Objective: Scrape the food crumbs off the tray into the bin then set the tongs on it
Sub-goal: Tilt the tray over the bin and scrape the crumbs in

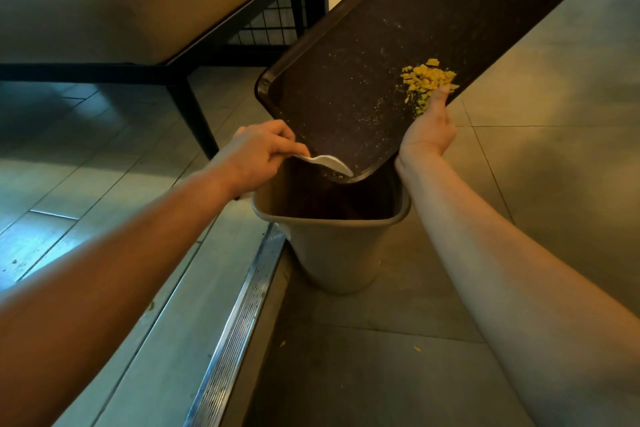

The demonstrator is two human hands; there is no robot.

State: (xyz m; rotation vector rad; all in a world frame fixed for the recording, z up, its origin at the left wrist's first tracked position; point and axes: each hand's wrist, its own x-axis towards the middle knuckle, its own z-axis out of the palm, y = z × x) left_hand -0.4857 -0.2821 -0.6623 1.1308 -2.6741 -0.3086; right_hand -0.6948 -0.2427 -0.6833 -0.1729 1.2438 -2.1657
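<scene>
The dark tray [398, 55] is tilted with its low corner over the open bin [332, 246] so crumbs fall inside, the right hand [429, 128] grips its edge beside the yellow crumbs [427, 80], the left hand [258, 156] pinches a white scraper [329, 163], perhaps a spoon, at that corner, and no tongs are in view.

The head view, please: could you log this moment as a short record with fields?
tray: dark brown rectangular plastic tray, tilted, its low corner over the bin
bin: grey plastic waste bin on the tiled floor
crumbs: yellow food crumbs piled by the tray's right edge
left hand: holds white plastic spoon at the low corner
right hand: grips the tray's edge
</scene>
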